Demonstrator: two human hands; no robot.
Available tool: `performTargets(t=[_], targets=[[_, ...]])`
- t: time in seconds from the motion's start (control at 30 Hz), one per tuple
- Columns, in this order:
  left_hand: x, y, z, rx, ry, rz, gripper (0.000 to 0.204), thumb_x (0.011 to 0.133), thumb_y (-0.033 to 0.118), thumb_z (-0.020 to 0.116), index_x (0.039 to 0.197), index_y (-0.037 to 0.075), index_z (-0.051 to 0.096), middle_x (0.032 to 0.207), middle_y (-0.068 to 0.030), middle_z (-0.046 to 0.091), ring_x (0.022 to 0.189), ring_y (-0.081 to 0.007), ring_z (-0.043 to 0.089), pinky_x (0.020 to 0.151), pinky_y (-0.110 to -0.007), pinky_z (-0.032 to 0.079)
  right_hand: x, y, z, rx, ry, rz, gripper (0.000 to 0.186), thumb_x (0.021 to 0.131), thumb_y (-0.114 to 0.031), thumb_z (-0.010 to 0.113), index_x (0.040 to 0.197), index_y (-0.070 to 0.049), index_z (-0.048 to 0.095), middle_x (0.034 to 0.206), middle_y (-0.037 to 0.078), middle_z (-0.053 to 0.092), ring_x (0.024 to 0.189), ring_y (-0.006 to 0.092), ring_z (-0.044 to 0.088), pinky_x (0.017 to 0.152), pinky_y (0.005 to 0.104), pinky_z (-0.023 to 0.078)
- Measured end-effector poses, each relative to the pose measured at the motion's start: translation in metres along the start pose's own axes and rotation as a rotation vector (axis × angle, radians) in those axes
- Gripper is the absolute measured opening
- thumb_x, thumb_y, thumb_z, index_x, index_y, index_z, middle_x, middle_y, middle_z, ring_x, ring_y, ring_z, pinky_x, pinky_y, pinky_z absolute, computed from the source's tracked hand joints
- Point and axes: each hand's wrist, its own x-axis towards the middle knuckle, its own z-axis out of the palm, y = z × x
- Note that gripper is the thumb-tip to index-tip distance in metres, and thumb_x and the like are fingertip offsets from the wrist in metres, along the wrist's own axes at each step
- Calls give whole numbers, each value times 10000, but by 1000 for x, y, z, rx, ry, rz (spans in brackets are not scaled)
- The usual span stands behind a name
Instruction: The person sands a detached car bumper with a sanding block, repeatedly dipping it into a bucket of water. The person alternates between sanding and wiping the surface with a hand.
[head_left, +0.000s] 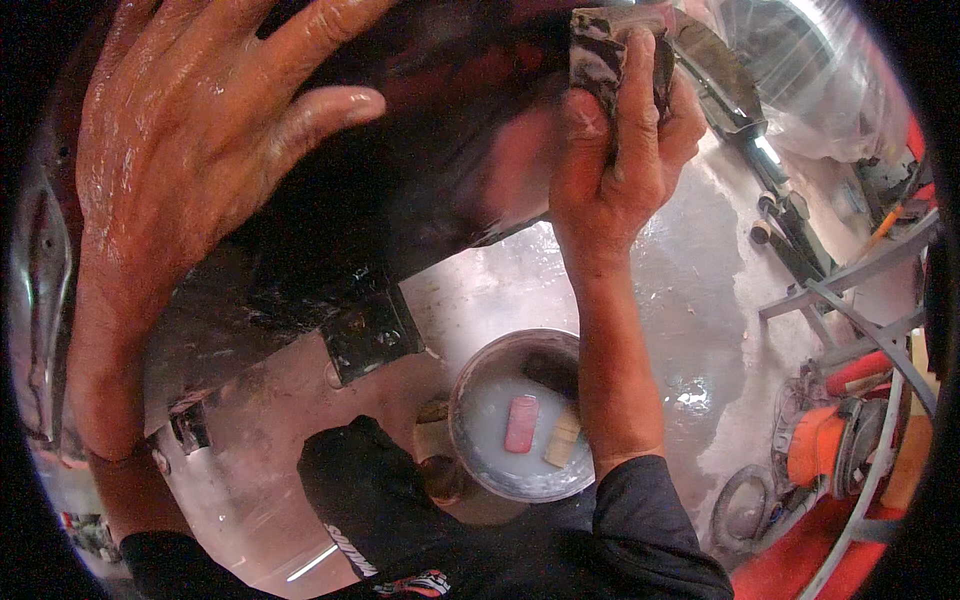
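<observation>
My left hand (190,150), wet and shiny, lies spread with its thumb out over a dark, glossy vehicle body panel (440,130). At the panel's right side my right hand (630,165) is closed on a sanding block (598,55), a squarish block wrapped in dark, smeared sheet. My index finger stretches along the block, and the thumb is bent beside it. Whether the block's far face touches the panel is hidden. Below my right forearm stands a round bucket (462,450) of cloudy water, partly covered by that arm. A pink block (521,424) and a tan block (563,440) are in it.
Wet floor (690,300) spreads around the bucket. To the right are a grey metal frame (850,280), an orange-and-black power tool (815,445) and a coiled hose (740,505). Clear plastic sheeting (800,80) hangs at the upper right. A black bracket (372,335) juts from beneath the panel.
</observation>
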Motion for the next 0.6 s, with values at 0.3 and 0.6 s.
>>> performTargets(t=[0.3, 0.6], targets=[[4, 10, 23, -92, 30, -16, 553, 980, 414, 510, 1455, 132, 500, 1490, -123, 485, 1399, -305, 421, 1171, -433, 290, -175, -27, -24, 47, -166, 47, 473, 722, -31, 831, 1146, -211, 724, 1358, 161, 509, 1175, 342, 513, 973, 396, 418], [3, 25, 37, -165, 13, -43, 550, 977, 386, 535, 1453, 114, 503, 1470, -134, 509, 1379, -313, 453, 1157, -425, 320, -33, 53, -14, -139, 25, -249, 444, 970, -272, 650, 1333, -16, 639, 1284, 209, 574, 1147, 326, 549, 1007, 402, 424]])
